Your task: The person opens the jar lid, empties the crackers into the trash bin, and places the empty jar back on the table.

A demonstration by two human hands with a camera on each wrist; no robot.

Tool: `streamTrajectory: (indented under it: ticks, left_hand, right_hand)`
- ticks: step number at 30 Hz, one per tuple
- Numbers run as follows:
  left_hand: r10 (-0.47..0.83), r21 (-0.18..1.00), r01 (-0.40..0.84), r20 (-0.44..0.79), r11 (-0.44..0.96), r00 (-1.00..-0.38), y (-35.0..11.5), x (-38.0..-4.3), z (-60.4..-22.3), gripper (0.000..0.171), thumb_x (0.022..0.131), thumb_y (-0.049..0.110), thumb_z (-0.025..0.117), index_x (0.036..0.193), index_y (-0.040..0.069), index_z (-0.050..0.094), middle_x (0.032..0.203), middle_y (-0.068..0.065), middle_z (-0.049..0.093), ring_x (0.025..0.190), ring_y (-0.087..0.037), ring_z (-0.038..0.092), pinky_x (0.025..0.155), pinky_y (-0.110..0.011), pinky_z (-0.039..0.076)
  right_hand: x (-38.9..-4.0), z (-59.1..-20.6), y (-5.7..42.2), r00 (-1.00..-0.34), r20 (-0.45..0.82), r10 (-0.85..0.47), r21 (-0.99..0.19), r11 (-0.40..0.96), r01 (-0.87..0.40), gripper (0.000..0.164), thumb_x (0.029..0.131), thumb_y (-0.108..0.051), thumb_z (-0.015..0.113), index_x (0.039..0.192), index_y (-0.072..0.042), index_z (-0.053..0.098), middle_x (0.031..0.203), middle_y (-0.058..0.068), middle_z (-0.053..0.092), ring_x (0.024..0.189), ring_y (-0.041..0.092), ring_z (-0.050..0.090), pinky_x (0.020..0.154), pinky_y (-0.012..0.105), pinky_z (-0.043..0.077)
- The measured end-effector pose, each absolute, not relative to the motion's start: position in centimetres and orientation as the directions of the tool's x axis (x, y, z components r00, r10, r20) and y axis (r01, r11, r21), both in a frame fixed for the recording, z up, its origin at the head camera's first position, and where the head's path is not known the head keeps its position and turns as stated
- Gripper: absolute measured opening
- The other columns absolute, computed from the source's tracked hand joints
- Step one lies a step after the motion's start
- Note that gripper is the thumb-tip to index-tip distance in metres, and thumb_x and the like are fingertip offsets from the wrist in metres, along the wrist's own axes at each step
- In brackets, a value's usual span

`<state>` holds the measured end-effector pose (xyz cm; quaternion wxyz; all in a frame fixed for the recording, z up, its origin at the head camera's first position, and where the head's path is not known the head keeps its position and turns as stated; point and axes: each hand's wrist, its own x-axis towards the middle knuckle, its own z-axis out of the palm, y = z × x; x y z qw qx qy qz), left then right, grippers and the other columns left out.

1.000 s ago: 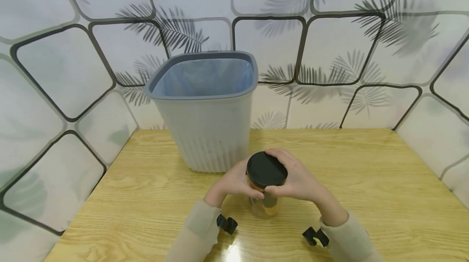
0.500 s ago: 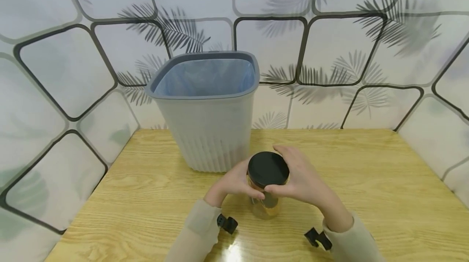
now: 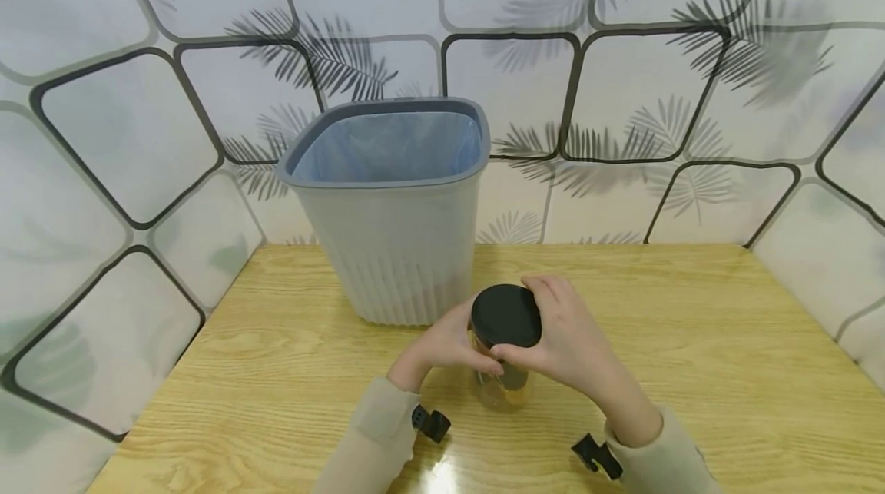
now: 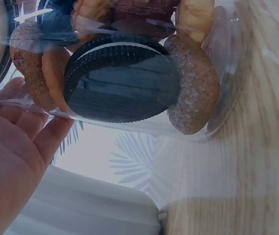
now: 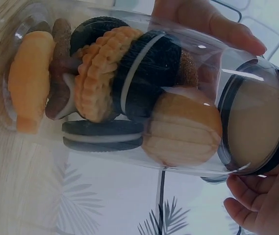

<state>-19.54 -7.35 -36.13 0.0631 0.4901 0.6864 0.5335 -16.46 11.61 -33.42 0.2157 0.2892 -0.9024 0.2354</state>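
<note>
A clear jar (image 3: 515,396) with a black lid (image 3: 506,317) stands upright on the wooden table. My left hand (image 3: 445,344) holds the jar's side just below the lid, its thumb across the front. From the other side, my right hand (image 3: 563,340) grips the lid's edge between thumb and fingers. Through the jar's wall in the left wrist view show a dark sandwich cookie (image 4: 122,85) and a brown curved cookie (image 4: 195,85). The right wrist view shows more cookies, among them a golden ridged cookie (image 5: 102,73) and a pale one (image 5: 183,129).
Behind and left of the jar stands a tall grey trash bin (image 3: 387,248), lined with a bluish bag (image 3: 387,142). Patterned wall covering (image 3: 512,94) surrounds the wooden table (image 3: 691,340) at the back and sides. Black mounts (image 3: 431,423) sit at both wrists.
My right hand has loosened its far fingers from the lid and shifted around it, then closed on the edge again. The left hand stays on the jar, which stands in nearly the same spot.
</note>
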Motion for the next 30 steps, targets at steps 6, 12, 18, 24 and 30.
streamTrajectory:
  ticks: [6,12,18,24,30]
  left_hand:
    - [0.745,0.794,0.604,0.442,-0.065,-0.501,-7.4,-19.6,-36.2,0.087,0.062,-0.010,0.074,0.133,-0.007,0.024,0.128,-0.024,0.038,0.115,-0.023,0.042,0.096,-0.035,0.034]
    - [0.746,0.795,0.603,0.436,-0.057,-0.504,-7.4,-19.6,-36.3,0.087,0.063,-0.010,0.074,0.133,-0.006,0.023,0.129,-0.022,0.038,0.116,-0.020,0.041,0.096,-0.035,0.034]
    - [0.748,0.803,0.593,0.432,-0.064,-0.504,-7.4,-19.7,-36.4,0.087,0.064,-0.007,0.074,0.135,-0.005,0.022,0.131,-0.021,0.036,0.117,-0.020,0.040,0.096,-0.035,0.033]
    - [0.750,0.811,0.582,0.421,-0.060,-0.510,-7.4,-19.7,-36.5,0.090,0.063,-0.011,0.074,0.136,-0.004,0.021,0.131,-0.021,0.036,0.117,-0.020,0.039,0.097,-0.036,0.032]
    - [0.755,0.807,0.587,0.428,-0.072,-0.497,-7.5,-19.8,-36.6,0.089,0.063,-0.012,0.073,0.135,-0.005,0.021,0.130,-0.022,0.036,0.117,-0.020,0.040,0.097,-0.036,0.032]
  right_hand:
    - [-16.7,-33.6,11.8,-0.729,0.528,-0.435,-0.323,0.691,-0.646,0.089,0.060,-0.054,0.073,0.119,0.006,0.046,0.109,0.016,0.048,0.100,0.029,0.045,0.080,0.043,0.042]
    - [-17.1,-33.8,12.2,-0.706,0.523,-0.477,-0.363,0.624,-0.692,0.084,0.061,-0.046,0.077,0.120,0.004,0.045,0.111,0.014,0.048,0.102,0.027,0.042,0.079,0.043,0.041]
    - [-17.4,-33.8,12.6,-0.709,0.493,-0.505,-0.434,0.563,-0.703,0.078,0.064,-0.040,0.077,0.122,0.002,0.044,0.116,0.014,0.047,0.104,0.027,0.040,0.079,0.045,0.041]
    - [-17.6,-33.9,13.0,-0.692,0.484,-0.535,-0.470,0.508,-0.722,0.075,0.067,-0.034,0.076,0.124,0.001,0.043,0.119,0.013,0.045,0.108,0.025,0.039,0.081,0.045,0.041]
    - [-17.7,-33.9,13.2,-0.665,0.488,-0.565,-0.501,0.442,-0.744,0.072,0.070,-0.029,0.075,0.126,0.001,0.042,0.122,0.013,0.045,0.109,0.026,0.041,0.081,0.047,0.041]
